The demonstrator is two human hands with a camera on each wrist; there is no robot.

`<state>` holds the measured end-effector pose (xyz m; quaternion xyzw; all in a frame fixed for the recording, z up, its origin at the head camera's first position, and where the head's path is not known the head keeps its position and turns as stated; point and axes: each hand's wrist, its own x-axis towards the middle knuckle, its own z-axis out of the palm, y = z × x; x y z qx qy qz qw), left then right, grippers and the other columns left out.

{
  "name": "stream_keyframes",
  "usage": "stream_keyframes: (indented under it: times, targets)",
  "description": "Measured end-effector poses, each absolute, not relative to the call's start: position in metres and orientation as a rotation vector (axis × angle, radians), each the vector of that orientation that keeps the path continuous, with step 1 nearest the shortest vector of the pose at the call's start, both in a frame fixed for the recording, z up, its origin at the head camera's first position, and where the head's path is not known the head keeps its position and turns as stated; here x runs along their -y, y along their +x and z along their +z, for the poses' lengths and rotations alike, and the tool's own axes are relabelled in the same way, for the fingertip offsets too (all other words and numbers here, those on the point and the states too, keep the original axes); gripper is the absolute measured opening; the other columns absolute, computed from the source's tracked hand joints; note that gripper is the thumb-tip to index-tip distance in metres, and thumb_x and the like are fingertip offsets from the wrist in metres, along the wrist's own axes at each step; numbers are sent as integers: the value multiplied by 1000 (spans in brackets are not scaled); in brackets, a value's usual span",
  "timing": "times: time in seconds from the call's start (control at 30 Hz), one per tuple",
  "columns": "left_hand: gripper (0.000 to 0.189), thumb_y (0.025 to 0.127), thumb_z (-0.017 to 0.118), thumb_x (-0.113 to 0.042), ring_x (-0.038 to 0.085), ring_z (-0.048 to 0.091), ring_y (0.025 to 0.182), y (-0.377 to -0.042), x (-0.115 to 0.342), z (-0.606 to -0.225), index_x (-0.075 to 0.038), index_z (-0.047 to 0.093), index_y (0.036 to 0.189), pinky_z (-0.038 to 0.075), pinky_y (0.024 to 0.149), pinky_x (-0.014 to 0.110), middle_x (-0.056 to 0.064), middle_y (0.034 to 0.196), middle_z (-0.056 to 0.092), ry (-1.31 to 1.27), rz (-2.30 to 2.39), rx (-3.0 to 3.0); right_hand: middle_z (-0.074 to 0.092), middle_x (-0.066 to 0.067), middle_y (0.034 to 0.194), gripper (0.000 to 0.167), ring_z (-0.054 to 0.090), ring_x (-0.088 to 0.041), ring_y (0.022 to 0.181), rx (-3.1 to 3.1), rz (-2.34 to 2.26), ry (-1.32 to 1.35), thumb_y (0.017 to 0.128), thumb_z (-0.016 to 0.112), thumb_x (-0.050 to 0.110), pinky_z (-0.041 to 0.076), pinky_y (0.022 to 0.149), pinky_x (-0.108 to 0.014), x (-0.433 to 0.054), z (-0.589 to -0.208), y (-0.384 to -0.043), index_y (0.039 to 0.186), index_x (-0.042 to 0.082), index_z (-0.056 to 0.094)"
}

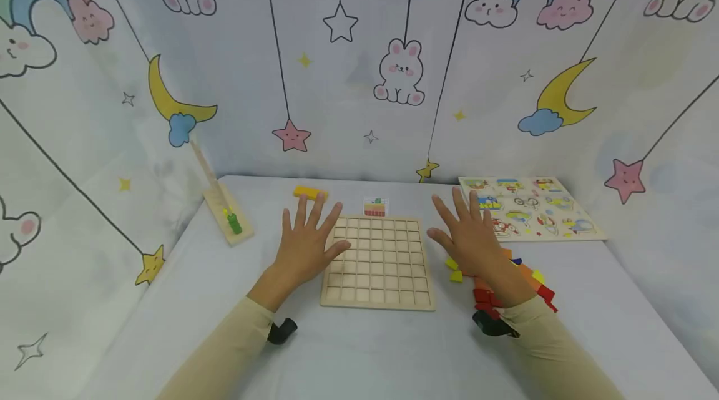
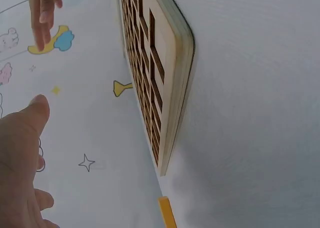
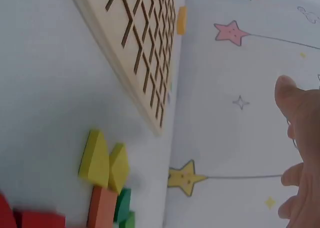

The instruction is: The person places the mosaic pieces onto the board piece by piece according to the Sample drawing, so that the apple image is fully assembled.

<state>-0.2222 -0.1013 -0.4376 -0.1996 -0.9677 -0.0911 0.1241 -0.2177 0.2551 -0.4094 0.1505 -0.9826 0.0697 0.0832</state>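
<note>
A wooden grid board (image 1: 377, 263) with square recesses lies in the middle of the white table. My left hand (image 1: 306, 249) hovers with spread fingers by the board's left edge, partly in front of it. On the other side my right hand (image 1: 470, 241) is held with fingers spread, above a pile of coloured blocks. Yellow blocks (image 3: 95, 158) and red blocks (image 1: 483, 297) show around that wrist; the forearm hides part of the pile. Neither hand holds anything. Behind the board lies a small picture card (image 1: 376, 206) with coloured bars.
A yellow-orange block (image 1: 310, 193) lies at the back, left of the card. Farther left stands a wooden base (image 1: 241, 236) with an upright stick and a green figure. At the back right lies a picture puzzle board (image 1: 530, 209). A patterned cloth (image 1: 348, 107) hangs behind the table.
</note>
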Motion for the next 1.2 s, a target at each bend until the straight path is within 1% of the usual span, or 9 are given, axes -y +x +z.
stream_keyframes:
  times: [0.1, 0.2, 0.33, 0.43, 0.53, 0.77, 0.9, 1.07, 1.2]
  targets:
    - [81, 99, 49, -66, 46, 3, 155, -220, 105, -436, -27, 20, 165, 12, 117, 74, 14, 171, 10, -594, -273, 2880, 4, -24, 169, 78, 2, -55, 152, 2979, 263, 415, 104, 45, 59, 17, 111, -79, -284, -407, -215, 166, 24, 13]
    - [80, 99, 55, -60, 44, 27, 152, -217, 112, -435, -24, 25, 164, 29, 115, 67, 17, 166, 29, -642, -296, 2969, 21, -30, 164, 79, 21, -56, 147, 3053, 382, 337, 103, 53, 53, 26, 108, -77, -324, -403, -215, 164, 14, 21]
    - [77, 97, 66, -52, 35, 52, 137, -209, 125, -439, -19, 37, 159, 46, 108, 55, 14, 152, 52, -736, -336, 3131, 56, -34, 135, 67, 55, -51, 118, 3155, 515, 202, 102, 62, 37, 50, 91, -67, -379, -410, -217, 151, -3, 42]
    - [77, 95, 68, -53, 37, 44, 143, -201, 134, -446, -18, 41, 157, 40, 113, 56, 12, 155, 49, -812, -344, 3234, 68, -26, 110, 56, 63, -37, 92, 3233, 624, 133, 101, 64, 28, 57, 75, -47, -406, -425, -219, 141, -9, 51]
    - [79, 94, 66, -56, 42, 30, 151, -195, 139, -452, -17, 41, 157, 29, 118, 62, 13, 161, 39, -867, -339, 3268, 68, -17, 104, 51, 60, -26, 87, 3288, 742, 58, 101, 64, 27, 54, 72, -36, -418, -438, -219, 138, -6, 56]
    - [76, 96, 65, -54, 45, 20, 153, -195, 136, -453, -13, 42, 156, 24, 117, 68, 18, 164, 33, -944, -405, 3222, 67, -22, 109, 33, 58, -33, 95, 3281, 741, -57, 98, 65, 20, 54, 80, -44, -419, -449, -217, 123, -2, 67]
    - [76, 96, 65, -53, 47, 21, 152, -197, 132, -455, -13, 42, 156, 25, 116, 68, 19, 163, 34, -953, -400, 3215, 67, -15, 102, 25, 57, -28, 91, 3293, 779, -116, 98, 67, 20, 53, 75, -37, -419, -451, -213, 112, -1, 68]
    - [76, 96, 65, -53, 47, 20, 152, -199, 129, -461, -14, 42, 157, 25, 115, 69, 20, 163, 33, -973, -442, 3199, 59, -10, 92, 26, 54, -24, 83, 3280, 889, -203, 101, 63, 23, 49, 65, -32, -422, -454, -207, 111, -1, 61]
    - [77, 96, 64, -55, 46, 19, 153, -198, 128, -464, -15, 41, 157, 24, 116, 69, 18, 164, 33, -972, -450, 3211, 60, -14, 99, 35, 55, -26, 87, 3122, 1059, -288, 106, 54, 32, 51, 67, -30, -421, -453, -201, 117, -1, 55]
